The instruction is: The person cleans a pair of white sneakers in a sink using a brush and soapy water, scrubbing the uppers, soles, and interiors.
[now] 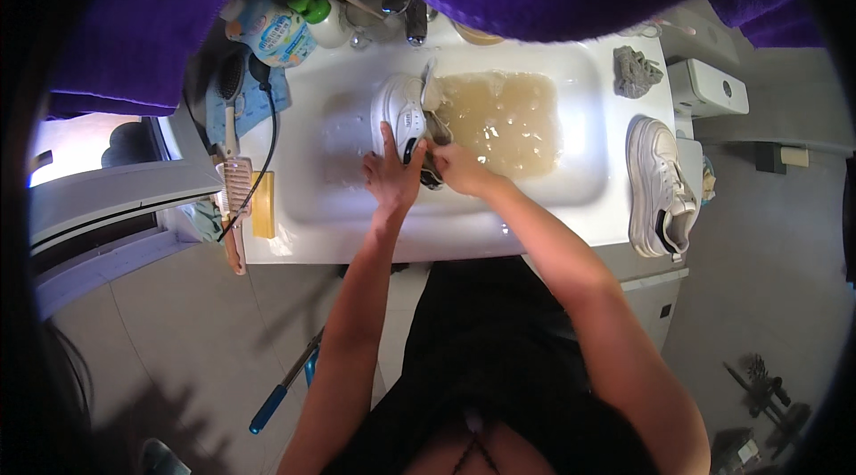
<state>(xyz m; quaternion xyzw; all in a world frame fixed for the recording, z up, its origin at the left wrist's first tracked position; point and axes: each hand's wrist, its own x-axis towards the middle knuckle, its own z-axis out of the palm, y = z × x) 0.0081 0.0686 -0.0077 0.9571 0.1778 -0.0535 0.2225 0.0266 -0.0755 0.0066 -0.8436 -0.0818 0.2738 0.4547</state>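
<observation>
A white sneaker point(407, 123) with a dark heel patch lies on its side in the white sink point(308, 208), toe pointing away from me, left of the brownish water. My left hand point(392, 176) grips its heel end, thumb on one side and fingers spread along the other. Close beside it, my right hand point(460, 170) has its fingers curled in at the shoe's collar, near the water's edge. What those fingertips pinch is hidden. A greyish strip, perhaps the tongue or laces, shows between the shoe and the water.
A second white sneaker point(660, 185) stands on the right rim, with a grey crumpled cloth point(637, 72) behind it. Along the left are a yellow soap bar point(263, 204), comb point(236, 181) and hairbrush point(229, 87). Bottles point(275, 31) and the faucet point(415, 25) line the back.
</observation>
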